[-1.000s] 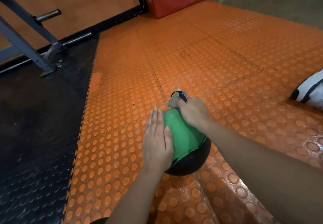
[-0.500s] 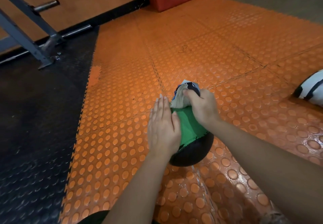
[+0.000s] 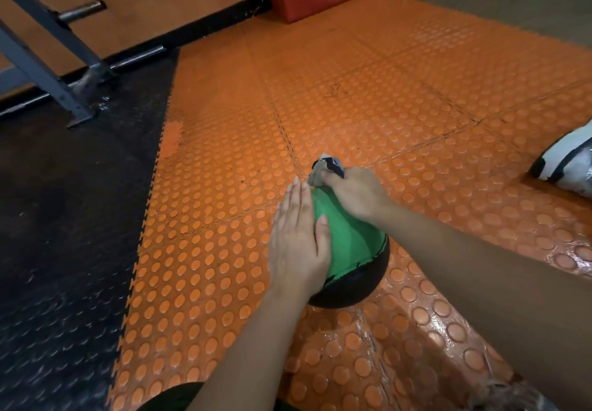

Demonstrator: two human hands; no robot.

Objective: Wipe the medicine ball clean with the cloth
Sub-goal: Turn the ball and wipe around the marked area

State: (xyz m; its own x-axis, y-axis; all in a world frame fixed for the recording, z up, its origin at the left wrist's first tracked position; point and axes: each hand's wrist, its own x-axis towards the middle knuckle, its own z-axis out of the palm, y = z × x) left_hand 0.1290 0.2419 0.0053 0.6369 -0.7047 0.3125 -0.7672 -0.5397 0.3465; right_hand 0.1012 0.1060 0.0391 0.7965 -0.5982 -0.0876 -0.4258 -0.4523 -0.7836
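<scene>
On studded orange floor tiles (image 3: 384,67), left hand (image 3: 299,237) lies flat against medicine ball (image 3: 349,244), right hand (image 3: 355,191) clutches cloth (image 3: 323,170).

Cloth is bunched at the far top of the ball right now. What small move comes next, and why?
Probably draw the right hand back toward the body, dragging the cloth across the green panel of the medicine ball. That panel lies bare between the hands, and the left hand rests flat on the ball's side, steadying it.

Medicine ball (image 3: 349,244) far side hidden behind hands; shoe (image 3: 567,160) cut by right edge.
</scene>
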